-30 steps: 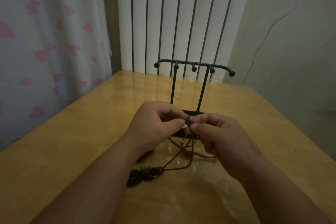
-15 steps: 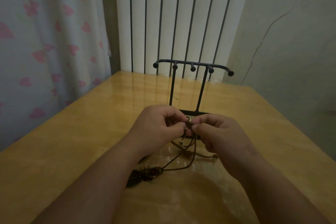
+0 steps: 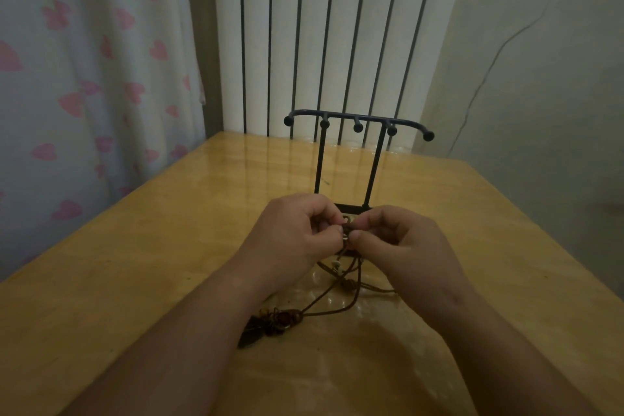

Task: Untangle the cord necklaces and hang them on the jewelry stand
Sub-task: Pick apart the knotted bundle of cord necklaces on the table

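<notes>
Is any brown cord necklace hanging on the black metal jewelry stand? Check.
No; the jewelry stand has bare pegs, and the cord necklaces trail down onto the table.

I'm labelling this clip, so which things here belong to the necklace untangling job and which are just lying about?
In the job: tangled brown cord necklaces, pinched by left hand and right hand; their dark pendants; black metal jewelry stand, bare.
Just there: glossy yellow wooden table; white curtain with pink hearts; white ribbed radiator.
</notes>
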